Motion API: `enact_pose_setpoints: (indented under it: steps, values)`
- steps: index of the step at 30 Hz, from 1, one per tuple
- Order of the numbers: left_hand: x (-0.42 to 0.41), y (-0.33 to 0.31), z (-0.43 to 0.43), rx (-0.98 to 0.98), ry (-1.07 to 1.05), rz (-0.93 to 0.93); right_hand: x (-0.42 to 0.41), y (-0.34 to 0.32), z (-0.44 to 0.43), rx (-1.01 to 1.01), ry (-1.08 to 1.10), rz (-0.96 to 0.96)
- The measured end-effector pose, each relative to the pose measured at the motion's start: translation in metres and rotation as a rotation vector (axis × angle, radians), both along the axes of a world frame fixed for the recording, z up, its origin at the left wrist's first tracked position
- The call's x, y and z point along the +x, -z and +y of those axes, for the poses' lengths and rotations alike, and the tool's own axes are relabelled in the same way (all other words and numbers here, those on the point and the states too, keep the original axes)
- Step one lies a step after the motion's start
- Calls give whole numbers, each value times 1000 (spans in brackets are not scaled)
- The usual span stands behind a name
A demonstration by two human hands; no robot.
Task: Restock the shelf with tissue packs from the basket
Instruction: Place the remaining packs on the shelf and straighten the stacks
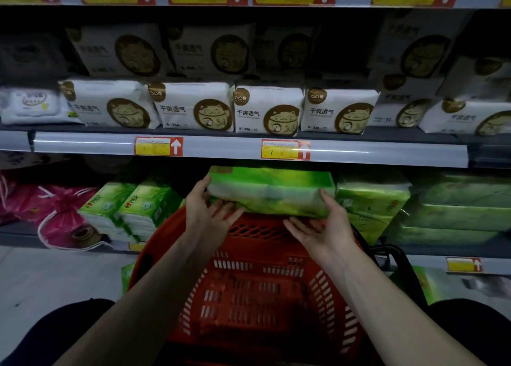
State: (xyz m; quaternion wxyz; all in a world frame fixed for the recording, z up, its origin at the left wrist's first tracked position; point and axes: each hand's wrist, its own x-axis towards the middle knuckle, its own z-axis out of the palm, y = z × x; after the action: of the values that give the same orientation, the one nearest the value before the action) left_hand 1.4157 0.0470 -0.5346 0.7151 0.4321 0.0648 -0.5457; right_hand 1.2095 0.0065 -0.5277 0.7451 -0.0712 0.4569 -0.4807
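From my head camera, I hold a green tissue pack [272, 190] level in front of the lower shelf [22, 234], just under the price rail [235, 150] and above the far rim of the red basket [249, 282]. My left hand [206, 213] cups the pack's left end, thumb up along its side and fingers spread beneath it. My right hand [322, 224] takes the right end the same way, thumb against the front face, fingers open underneath, palm turned up. Neither hand is closed tight; the pack rests on my fingers between the two thumbs.

The basket stands between my forearms, and I see nothing lying on its slotted floor, though the light is dim there. On the lower shelf, two green packs [130, 208] stand upright to the left of my hands and a green stack [370, 202] lies to the right. A pink bag [59, 213] sits further left. On the shelf above, white packs [268, 110] printed with a cat stand in a row.
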Motion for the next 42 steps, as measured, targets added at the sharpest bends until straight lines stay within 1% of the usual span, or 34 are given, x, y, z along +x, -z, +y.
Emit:
enact_pose_setpoints:
  steps: [1,2,5,7,10,13,18,23,27,29,30,33,35,37,40,42]
  values:
    - [-3,6,1,19,12,-24,-1,0,-2,30,-6,-70]
    - [-7,13,1,40,24,-46,-1,0,-2,44,-15,-100]
    - [-11,27,0,99,-8,-32,9,7,-1,66,-25,-58]
    - [-12,28,-4,88,-34,15,16,12,0,80,-33,-37]
    - [-14,28,-7,85,-1,52,23,16,-5,74,-69,-4]
    - [-10,29,-11,92,34,45,26,18,-11,57,-59,51]
    - [-12,35,-16,60,6,-3,26,16,-20,7,-68,100]
    - [0,34,-37,-1,83,102,28,11,-37,-10,-60,42]
    - [7,23,-51,-59,114,76,34,10,-52,4,24,-9]
    - [8,22,-50,-70,105,122,36,7,-51,22,62,-2]
    - [8,21,-47,-70,103,151,37,7,-49,37,76,5]
    - [10,33,-39,-36,136,149,37,10,-42,63,112,9]
    - [13,38,-34,-11,102,169,33,12,-40,99,126,-30]
    - [17,39,-31,29,40,218,25,12,-36,99,134,-109]
    - [22,36,-31,-117,97,361,15,11,-29,40,117,-245]
    - [20,29,-33,-176,89,393,14,10,-27,10,95,-294]
